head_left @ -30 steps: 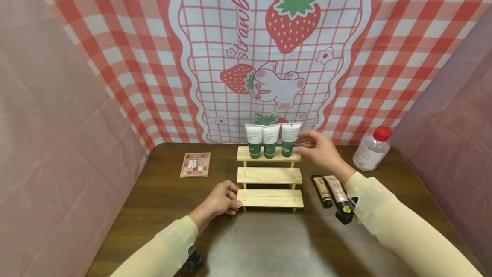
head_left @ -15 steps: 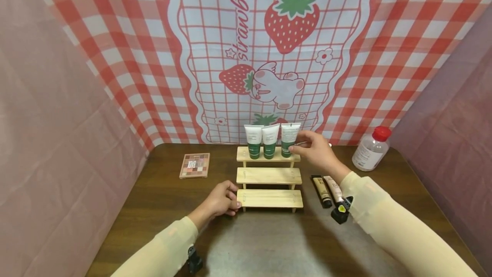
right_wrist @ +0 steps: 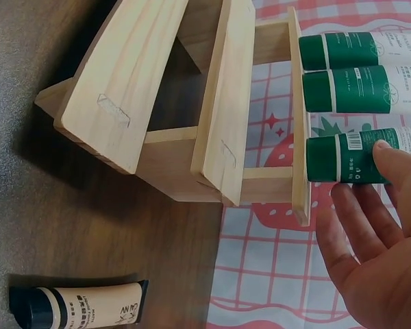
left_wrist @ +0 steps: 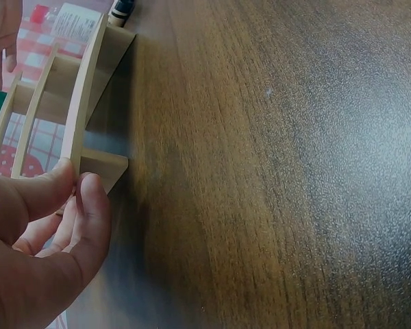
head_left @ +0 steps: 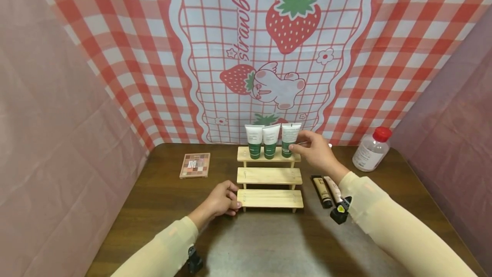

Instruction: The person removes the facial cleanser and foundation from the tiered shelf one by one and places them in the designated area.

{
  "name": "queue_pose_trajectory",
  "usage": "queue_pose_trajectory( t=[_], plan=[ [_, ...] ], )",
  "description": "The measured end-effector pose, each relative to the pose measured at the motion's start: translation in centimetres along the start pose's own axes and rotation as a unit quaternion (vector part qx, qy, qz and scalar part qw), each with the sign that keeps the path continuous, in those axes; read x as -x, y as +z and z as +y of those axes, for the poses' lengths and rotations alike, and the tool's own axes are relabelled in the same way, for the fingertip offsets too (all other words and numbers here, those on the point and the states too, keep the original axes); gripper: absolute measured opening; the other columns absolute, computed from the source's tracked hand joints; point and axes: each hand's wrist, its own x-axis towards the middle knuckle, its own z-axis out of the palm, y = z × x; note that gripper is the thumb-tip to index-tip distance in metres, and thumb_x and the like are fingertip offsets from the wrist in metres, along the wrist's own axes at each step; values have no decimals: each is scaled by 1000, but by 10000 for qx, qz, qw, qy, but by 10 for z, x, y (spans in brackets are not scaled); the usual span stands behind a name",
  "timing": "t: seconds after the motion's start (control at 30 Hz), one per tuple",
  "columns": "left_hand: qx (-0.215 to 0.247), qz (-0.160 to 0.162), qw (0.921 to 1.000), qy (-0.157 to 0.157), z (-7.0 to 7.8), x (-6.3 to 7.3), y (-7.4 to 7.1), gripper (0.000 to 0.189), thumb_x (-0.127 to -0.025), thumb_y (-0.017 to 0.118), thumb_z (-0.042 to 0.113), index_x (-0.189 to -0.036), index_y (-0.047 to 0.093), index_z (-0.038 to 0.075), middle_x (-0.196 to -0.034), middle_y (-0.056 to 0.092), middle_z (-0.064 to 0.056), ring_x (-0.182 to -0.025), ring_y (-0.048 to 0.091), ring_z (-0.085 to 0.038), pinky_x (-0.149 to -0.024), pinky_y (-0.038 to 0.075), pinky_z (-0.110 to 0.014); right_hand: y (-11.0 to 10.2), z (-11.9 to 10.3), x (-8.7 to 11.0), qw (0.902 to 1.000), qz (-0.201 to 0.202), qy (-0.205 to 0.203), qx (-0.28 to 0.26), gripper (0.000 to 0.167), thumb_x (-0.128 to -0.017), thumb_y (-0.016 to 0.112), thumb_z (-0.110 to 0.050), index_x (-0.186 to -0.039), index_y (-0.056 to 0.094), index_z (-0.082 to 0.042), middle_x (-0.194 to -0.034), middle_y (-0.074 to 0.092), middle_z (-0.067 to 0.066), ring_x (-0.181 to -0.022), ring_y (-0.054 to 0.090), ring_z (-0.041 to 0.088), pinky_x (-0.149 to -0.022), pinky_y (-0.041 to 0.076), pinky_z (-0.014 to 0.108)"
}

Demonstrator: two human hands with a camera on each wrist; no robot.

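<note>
A three-tier wooden display stand stands on the table, with three white-and-green squeeze tubes upright on its top tier. My left hand pinches the left end of the lowest board between thumb and fingers, as the left wrist view shows close up. My right hand holds the rightmost tube, thumb on its front and fingers along its side. The tube's green cap meets the top board. Beside it, the middle tube and the left tube stand close together.
Right of the stand lie a gold-and-black tube and a pale tube, the latter partly hidden by the right wrist. A red-capped clear bottle stands far right. An eyeshadow palette lies left. A checked strawberry cloth hangs behind.
My right hand has moved slightly left, bringing its thumb onto the front of the rightmost tube. The left hand and the stand have stayed in place.
</note>
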Motion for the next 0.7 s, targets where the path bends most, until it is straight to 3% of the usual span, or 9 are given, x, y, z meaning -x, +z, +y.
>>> queue_pose_trajectory(
  t=[0.27, 0.4, 0.53, 0.7],
  plan=[
    [20, -8, 10000, -13, 1, 1, -1, 44, -84, 74, -16, -121, 51, -8, -90, 60, -15, -66, 65, -21, -57, 64, -35, -3, 0, 3, 9996, 177, 1, 234, 30, -94, 77, -30, -115, 67, -10, -116, 71, 12, -106, 71, 30, -79, 63, 41],
    [-17, 99, 9999, -1, 2, 5, -3, 44, -83, 74, -16, -120, 52, -8, -90, 60, -17, -66, 65, -22, -56, 64, -37, -9, -1, 11, 9995, 271, -29, 174, 35, -92, 79, -36, -114, 67, -13, -113, 71, 10, -105, 71, 28, -82, 62, 43],
    [11, 117, 9999, 5, 1, 5, -2, 44, -83, 74, -16, -121, 52, -8, -91, 60, -17, -66, 65, -22, -57, 64, -38, -22, -1, 28, 9994, 308, -96, 136, 40, -91, 80, -39, -117, 69, -11, -112, 73, 11, -100, 71, 26, -81, 61, 36],
    [70, 24, 10000, 14, 0, 2, -1, 43, -84, 73, -16, -120, 51, -7, -90, 59, -15, -65, 65, -21, -56, 64, -35, -40, 8, 59, 9991, 405, 68, 58, 38, -90, 81, -33, -115, 69, -8, -107, 73, 13, -88, 71, 14, -73, 62, 28]
  ],
)
